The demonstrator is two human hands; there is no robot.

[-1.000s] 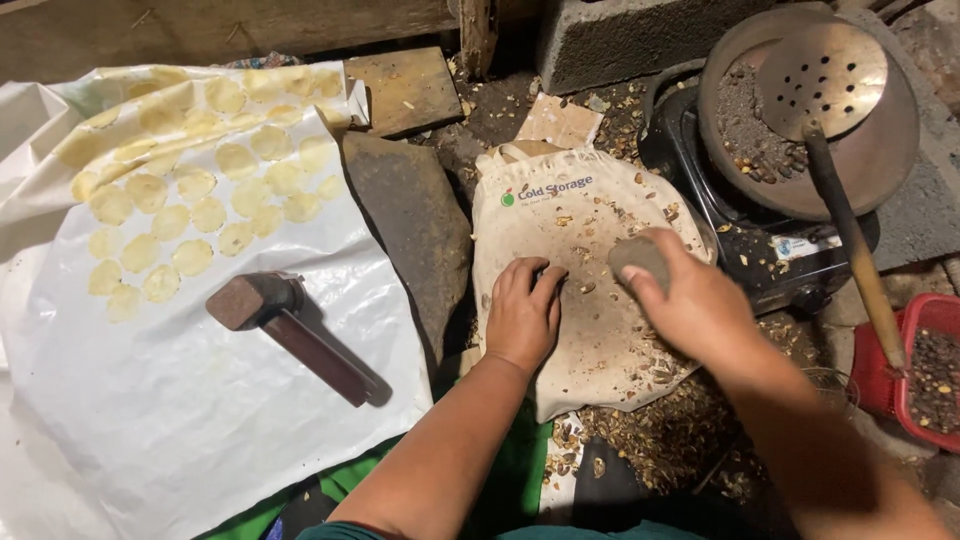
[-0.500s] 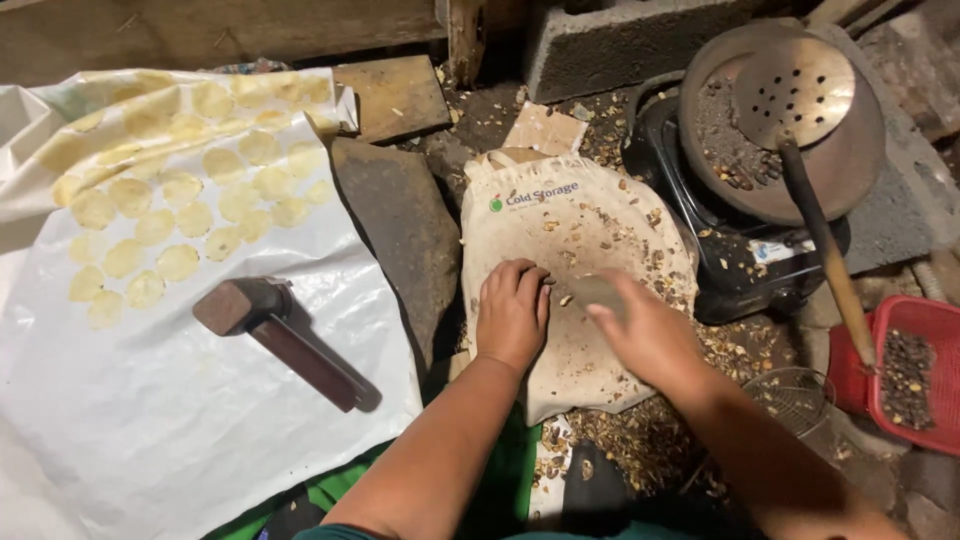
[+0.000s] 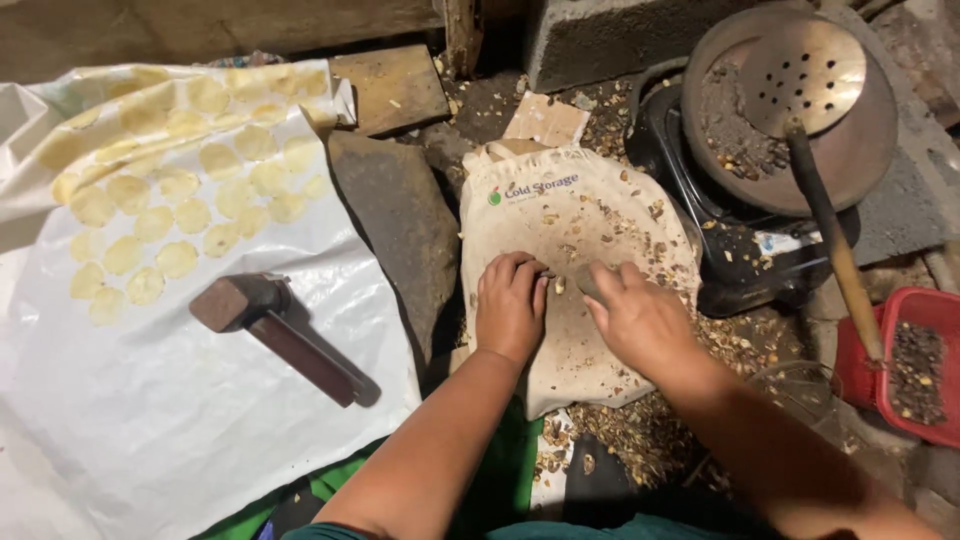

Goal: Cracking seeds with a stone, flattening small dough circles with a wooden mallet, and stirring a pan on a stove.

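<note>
One shell-strewn beige cloth bag [image 3: 580,250]

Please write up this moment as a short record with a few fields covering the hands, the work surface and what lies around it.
left hand: palm down on the cloth, fingers curled at a small piece
right hand: on the cloth beside the left, holding a small dark stone; grip partly hidden
work surface: beige cloth bag strewn with shell bits
left of it: flat dark stone, wooden mallet on a white sheet with pale yellow discs
right of it: pan with perforated ladle, red tub
</note>
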